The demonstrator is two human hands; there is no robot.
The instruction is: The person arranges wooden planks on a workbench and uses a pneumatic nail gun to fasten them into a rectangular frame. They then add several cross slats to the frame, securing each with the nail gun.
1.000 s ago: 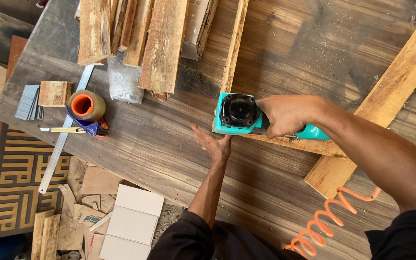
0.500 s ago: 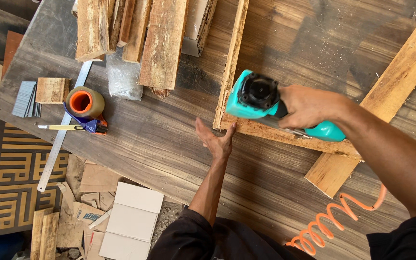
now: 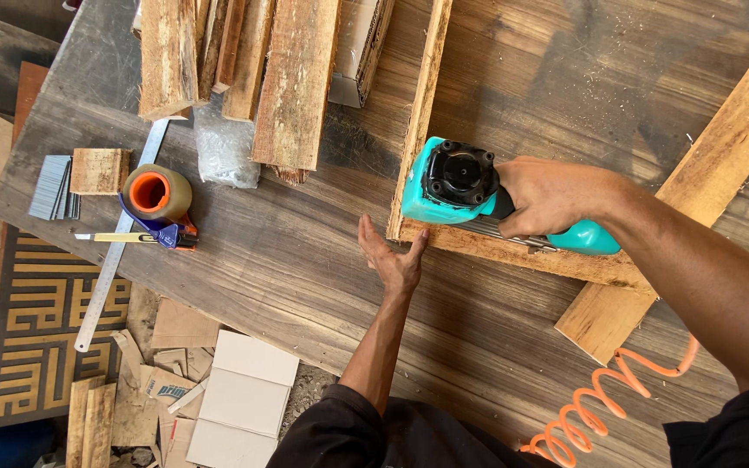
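My right hand (image 3: 552,197) grips a teal and black nail gun (image 3: 457,184) with its head over the corner where two wooden strips meet. One strip (image 3: 423,95) runs up the table, the other (image 3: 530,253) runs right under the tool. My left hand (image 3: 392,257) is flat, fingers spread, with its edge pressed against the outer side of that corner. A wider plank (image 3: 695,195) lies diagonally at the right, under the strip's far end.
Rough planks (image 3: 292,82) are stacked at the table's top. A tape dispenser with an orange core (image 3: 156,198), a steel ruler (image 3: 119,247), a wood block (image 3: 100,170) and nail strips (image 3: 51,186) lie left. An orange coiled hose (image 3: 604,403) hangs at the lower right. Cardboard scraps (image 3: 236,399) lie on the floor.
The nail gun has shifted slightly left and up along the frame toward the corner. My left hand has turned from lying on the table to pressing edge-on against the corner.
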